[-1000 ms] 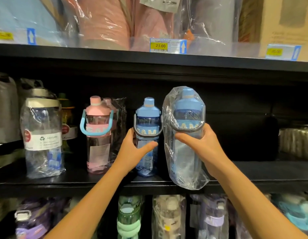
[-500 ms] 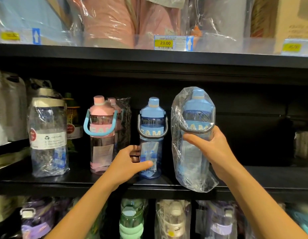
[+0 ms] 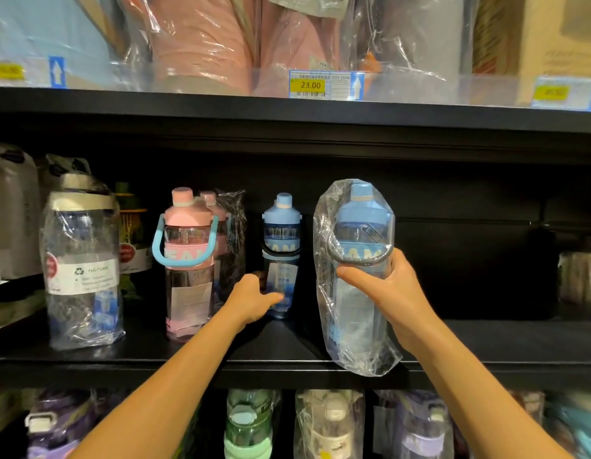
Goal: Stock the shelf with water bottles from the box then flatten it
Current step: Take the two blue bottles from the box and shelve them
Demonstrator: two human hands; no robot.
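My right hand (image 3: 391, 294) grips a blue water bottle in a clear plastic bag (image 3: 357, 276), held upright over the front edge of the black middle shelf (image 3: 486, 346). My left hand (image 3: 254, 298) grips the lower part of an unwrapped blue bottle (image 3: 281, 250) that stands deep on the same shelf. A pink bottle with a light-blue handle (image 3: 188, 260) stands to the left of it, with another wrapped pink bottle behind. The box is out of view.
A large clear wrapped bottle (image 3: 80, 270) stands at the shelf's left. Dark open shelf space lies right of the bagged bottle. The upper shelf holds wrapped pink and grey goods behind a 23.00 price tag (image 3: 310, 85). Several bottles fill the shelf below.
My left hand has pushed the unwrapped blue bottle back, deeper into the shelf, sliding down to its lower part. The bagged bottle in my right hand has stayed about where it was.
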